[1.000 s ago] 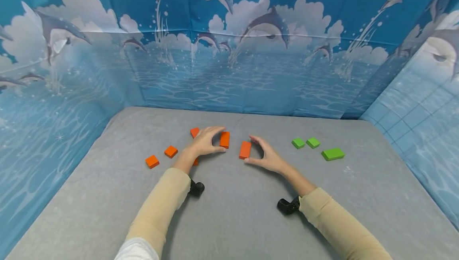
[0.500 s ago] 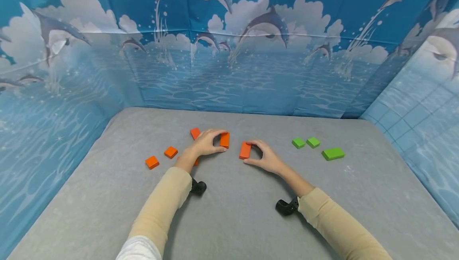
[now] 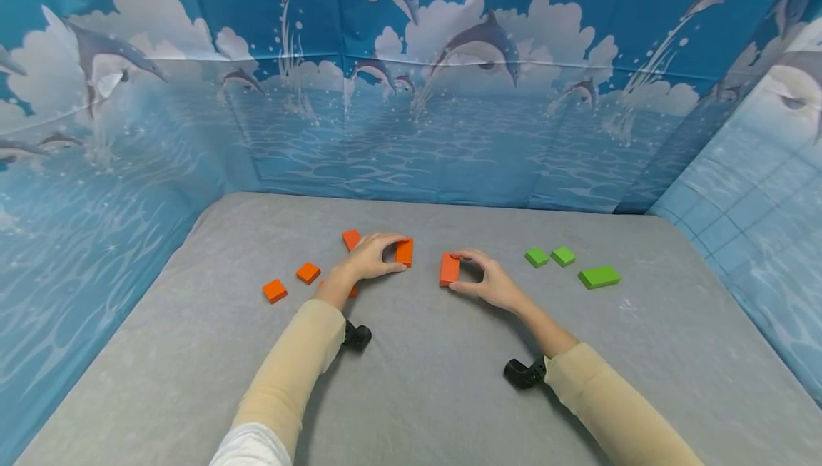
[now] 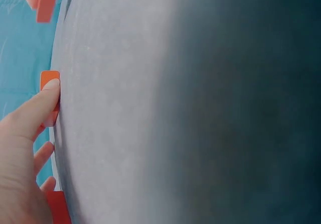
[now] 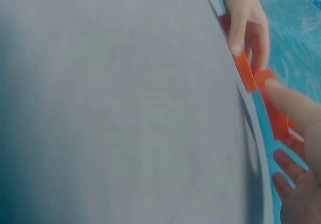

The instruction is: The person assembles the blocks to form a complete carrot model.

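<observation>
My left hand [image 3: 371,257] pinches an orange rectangular block [image 3: 404,253] between thumb and fingers. In the left wrist view the thumb lies over that block's side, close to the grey surface. My right hand [image 3: 493,283] pinches a second orange-red block [image 3: 449,270], a short gap to the right of the first. Seen from the right wrist, this second block [image 5: 273,106] looks raised off the surface. Behind and below the left hand lie more orange blocks, one at the back [image 3: 350,239] and others partly hidden by the wrist.
Two small orange square blocks [image 3: 308,272] lie left of my left arm. To the right are two small green blocks [image 3: 563,256] and a longer green block [image 3: 599,277]. A blue dolphin-print curtain [image 3: 411,145] surrounds the grey table [image 3: 424,394].
My right fingers have come in around the orange-red block, which has shifted a little to the right with that hand. The left fingers have drawn in on the other block, which stays about in place.
</observation>
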### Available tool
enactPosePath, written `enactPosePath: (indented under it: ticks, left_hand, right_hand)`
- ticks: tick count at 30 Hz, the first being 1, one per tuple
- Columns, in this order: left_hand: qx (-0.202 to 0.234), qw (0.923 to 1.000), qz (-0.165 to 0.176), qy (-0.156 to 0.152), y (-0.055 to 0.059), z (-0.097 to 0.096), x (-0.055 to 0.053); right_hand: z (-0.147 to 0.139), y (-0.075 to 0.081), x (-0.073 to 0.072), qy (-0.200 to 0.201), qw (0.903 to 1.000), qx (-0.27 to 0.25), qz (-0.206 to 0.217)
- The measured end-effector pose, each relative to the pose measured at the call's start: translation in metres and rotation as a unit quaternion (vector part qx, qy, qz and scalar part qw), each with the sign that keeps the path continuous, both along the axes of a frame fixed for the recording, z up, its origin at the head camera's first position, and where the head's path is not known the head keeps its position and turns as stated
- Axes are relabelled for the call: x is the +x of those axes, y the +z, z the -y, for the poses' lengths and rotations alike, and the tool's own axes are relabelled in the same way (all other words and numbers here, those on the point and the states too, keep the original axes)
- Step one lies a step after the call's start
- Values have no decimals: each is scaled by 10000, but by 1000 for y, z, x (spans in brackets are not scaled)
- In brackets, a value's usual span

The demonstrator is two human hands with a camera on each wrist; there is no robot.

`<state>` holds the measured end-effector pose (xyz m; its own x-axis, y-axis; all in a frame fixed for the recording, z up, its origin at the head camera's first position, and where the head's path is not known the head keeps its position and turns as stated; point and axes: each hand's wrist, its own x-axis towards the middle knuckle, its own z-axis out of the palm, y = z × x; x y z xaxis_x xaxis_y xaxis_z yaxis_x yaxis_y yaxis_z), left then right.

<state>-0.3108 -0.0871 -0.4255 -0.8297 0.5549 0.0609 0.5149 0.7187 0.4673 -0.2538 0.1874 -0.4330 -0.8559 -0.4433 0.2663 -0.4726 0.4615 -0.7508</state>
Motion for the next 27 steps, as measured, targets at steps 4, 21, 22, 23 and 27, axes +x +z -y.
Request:
enactPosePath:
  ticks: [4, 21, 22, 23, 27]
  left_hand:
    - [25, 10000, 30, -13, 0, 1, 0]
    - [-2, 10000, 96, -26, 1, 0, -2]
    - [2, 10000, 78, -38, 1, 0, -2]
    - [13, 10000, 69, -48, 1, 0, -2]
    - [61, 9999, 76, -55, 0, 0, -3]
  right_hand:
    - [-14, 17, 12, -57, 9997, 27, 222]
    - [-70, 3, 21, -178, 9985, 316, 410]
    - [-69, 5, 23, -178, 9984, 305, 434]
    - [-68, 8, 25, -186, 9983, 282, 469]
    - [-63, 22, 32, -209, 9975, 308, 602]
